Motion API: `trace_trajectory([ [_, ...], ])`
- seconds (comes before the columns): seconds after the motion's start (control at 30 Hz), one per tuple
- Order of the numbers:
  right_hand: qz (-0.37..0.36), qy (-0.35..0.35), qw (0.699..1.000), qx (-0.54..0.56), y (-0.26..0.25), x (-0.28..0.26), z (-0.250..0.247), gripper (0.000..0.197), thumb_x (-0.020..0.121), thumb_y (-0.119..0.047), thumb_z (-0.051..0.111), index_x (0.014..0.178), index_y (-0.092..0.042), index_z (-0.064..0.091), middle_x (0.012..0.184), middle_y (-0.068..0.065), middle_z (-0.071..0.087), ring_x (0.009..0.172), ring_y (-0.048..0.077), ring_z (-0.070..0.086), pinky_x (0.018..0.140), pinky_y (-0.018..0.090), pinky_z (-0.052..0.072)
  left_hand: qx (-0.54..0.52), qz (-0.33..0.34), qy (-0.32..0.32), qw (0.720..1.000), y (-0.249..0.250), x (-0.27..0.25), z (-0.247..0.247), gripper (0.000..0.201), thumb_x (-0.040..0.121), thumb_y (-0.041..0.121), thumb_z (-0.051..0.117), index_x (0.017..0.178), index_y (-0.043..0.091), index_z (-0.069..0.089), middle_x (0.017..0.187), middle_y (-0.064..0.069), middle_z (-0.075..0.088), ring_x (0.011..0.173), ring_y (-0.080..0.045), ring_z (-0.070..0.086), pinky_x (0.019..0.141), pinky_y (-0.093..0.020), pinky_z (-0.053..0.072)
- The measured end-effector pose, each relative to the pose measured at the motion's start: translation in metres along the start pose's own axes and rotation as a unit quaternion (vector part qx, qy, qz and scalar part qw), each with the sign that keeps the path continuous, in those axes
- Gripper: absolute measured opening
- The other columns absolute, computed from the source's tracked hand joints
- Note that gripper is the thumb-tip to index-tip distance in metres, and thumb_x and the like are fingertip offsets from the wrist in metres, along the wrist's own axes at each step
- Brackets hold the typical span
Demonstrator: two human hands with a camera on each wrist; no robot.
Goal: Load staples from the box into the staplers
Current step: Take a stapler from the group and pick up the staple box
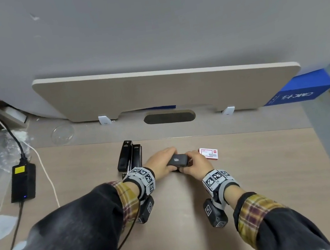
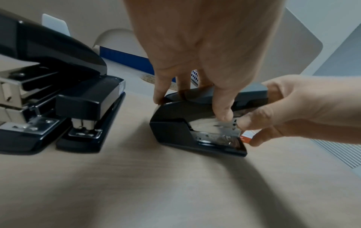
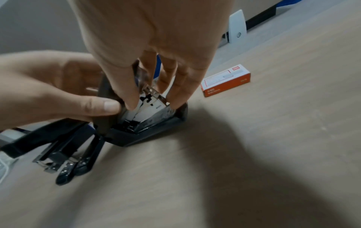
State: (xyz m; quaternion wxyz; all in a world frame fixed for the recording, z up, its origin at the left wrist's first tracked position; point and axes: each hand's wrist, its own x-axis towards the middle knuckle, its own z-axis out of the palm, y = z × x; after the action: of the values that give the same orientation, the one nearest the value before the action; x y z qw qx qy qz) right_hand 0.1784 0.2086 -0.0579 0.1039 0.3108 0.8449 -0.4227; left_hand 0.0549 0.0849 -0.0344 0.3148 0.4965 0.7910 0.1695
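A small black stapler [image 1: 177, 160] stands on the wooden desk [image 1: 195, 216] between both hands. My left hand [image 1: 162, 163] grips its top cover from the left, thumb on the near side [image 3: 105, 106]. My right hand [image 1: 195, 163] pinches the shiny metal magazine [image 2: 224, 125] at the stapler's front, thumb and fingers [image 3: 175, 98] on either side of it. The orange and white staple box [image 1: 208, 153] lies closed just right of my right hand, and is in the right wrist view [image 3: 226, 80] too. Two larger black staplers [image 1: 129, 157] lie side by side to the left.
A black power adapter [image 1: 23, 182] with cables lies at the desk's left edge. A beige divider panel [image 1: 167, 90] and a cable slot [image 1: 169, 117] are at the back. A clear round dish [image 1: 62, 134] sits back left, a blue box [image 1: 300, 89] back right.
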Motion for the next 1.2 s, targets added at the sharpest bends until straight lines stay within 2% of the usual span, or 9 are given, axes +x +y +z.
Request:
trace_trajectory([
  [0.17, 0.016, 0.023, 1.0, 0.002, 0.014, 0.002, -0.001, 0.026, 0.072, -0.021, 0.078, 0.069, -0.024, 0.052, 0.086, 0.003, 0.054, 0.078, 0.02, 0.054, 0.07, 0.029, 0.041, -0.087, -0.02, 0.029, 0.996, 0.001, 0.0, 0.003, 0.036, 0.079, 0.011, 0.067, 0.107, 0.015, 0.044, 0.104, 0.002, 0.052, 0.09, -0.017, 0.051, 0.074, -0.027, 0.036],
  [0.3, 0.016, 0.024, 0.999, -0.021, 0.017, -0.001, -0.003, 0.027, 0.075, -0.017, 0.075, 0.078, -0.024, 0.049, 0.091, -0.001, 0.051, 0.08, 0.018, 0.052, 0.073, 0.029, 0.042, -0.192, -0.015, 0.062, 0.979, -0.001, 0.003, 0.01, 0.038, 0.065, 0.01, 0.067, 0.1, 0.015, 0.053, 0.1, -0.003, 0.054, 0.091, -0.017, 0.053, 0.08, -0.025, 0.042],
  [0.4, 0.027, 0.031, 0.999, -0.015, 0.029, -0.002, -0.004, 0.029, 0.075, -0.014, 0.074, 0.069, -0.028, 0.048, 0.09, -0.002, 0.058, 0.08, 0.018, 0.056, 0.073, 0.028, 0.044, -0.295, -0.05, 0.074, 0.951, 0.004, 0.002, 0.009, 0.034, 0.053, 0.01, 0.064, 0.083, 0.019, 0.052, 0.083, 0.001, 0.051, 0.076, -0.014, 0.048, 0.068, -0.023, 0.039],
  [0.53, 0.038, 0.032, 0.999, -0.023, 0.039, -0.009, -0.008, 0.021, 0.076, -0.016, 0.072, 0.082, -0.026, 0.054, 0.087, -0.005, 0.06, 0.08, 0.017, 0.058, 0.076, 0.031, 0.048, -0.462, -0.12, 0.109, 0.872, 0.007, -0.001, 0.002, 0.036, 0.056, -0.009, 0.059, 0.083, 0.013, 0.054, 0.087, -0.01, 0.06, 0.078, -0.022, 0.054, 0.067, -0.029, 0.045],
  [0.7, -0.002, 0.033, 0.997, -0.071, 0.04, -0.009, -0.013, 0.014, 0.082, -0.017, 0.067, 0.094, -0.021, 0.062, 0.094, -0.006, 0.057, 0.085, 0.016, 0.056, 0.076, 0.027, 0.042, -0.683, -0.208, 0.149, 0.684, -0.011, -0.004, -0.004, 0.042, 0.069, -0.024, 0.035, 0.097, -0.002, 0.055, 0.11, -0.022, 0.064, 0.104, -0.034, 0.056, 0.086, -0.045, 0.052],
  [0.77, -0.02, 0.037, 0.995, -0.094, 0.041, -0.01, -0.012, 0.011, 0.085, -0.018, 0.065, 0.096, -0.019, 0.065, 0.099, -0.004, 0.058, 0.09, 0.017, 0.056, 0.077, 0.027, 0.042, -0.716, -0.23, 0.159, 0.64, -0.016, -0.005, -0.005, 0.043, 0.072, -0.021, 0.031, 0.104, -0.006, 0.054, 0.116, -0.025, 0.061, 0.106, -0.037, 0.056, 0.084, -0.047, 0.052],
  [1.0, -0.056, 0.062, 0.989, -0.124, 0.053, -0.019, -0.006, 0.011, 0.09, -0.017, 0.059, 0.1, -0.015, 0.062, 0.103, 0.002, 0.058, 0.091, 0.023, 0.057, 0.077, 0.033, 0.044, -0.756, -0.262, 0.163, 0.577, -0.011, -0.011, -0.003, 0.028, 0.077, -0.001, 0.033, 0.092, 0.0, 0.057, 0.103, -0.015, 0.06, 0.092, -0.032, 0.057, 0.101, -0.054, 0.042],
  [1.1, -0.08, 0.079, 0.984, -0.135, 0.06, -0.026, -0.006, 0.01, 0.09, -0.016, 0.058, 0.099, -0.013, 0.06, 0.101, 0.005, 0.058, 0.088, 0.026, 0.057, 0.073, 0.034, 0.044, -0.771, -0.259, 0.157, 0.56, -0.01, -0.008, -0.002, 0.018, 0.079, 0.01, 0.038, 0.086, 0.006, 0.055, 0.102, -0.015, 0.059, 0.093, -0.032, 0.057, 0.098, -0.055, 0.043],
  [1.2, -0.092, 0.088, 0.979, -0.161, 0.069, -0.039, -0.003, 0.011, 0.09, -0.015, 0.058, 0.099, -0.01, 0.059, 0.1, 0.007, 0.056, 0.085, 0.028, 0.056, 0.068, 0.035, 0.044, -0.764, -0.266, 0.144, 0.569, -0.01, -0.002, 0.001, 0.024, 0.087, 0.032, 0.053, 0.1, 0.012, 0.055, 0.104, -0.016, 0.058, 0.097, -0.032, 0.057, 0.098, -0.055, 0.044],
])
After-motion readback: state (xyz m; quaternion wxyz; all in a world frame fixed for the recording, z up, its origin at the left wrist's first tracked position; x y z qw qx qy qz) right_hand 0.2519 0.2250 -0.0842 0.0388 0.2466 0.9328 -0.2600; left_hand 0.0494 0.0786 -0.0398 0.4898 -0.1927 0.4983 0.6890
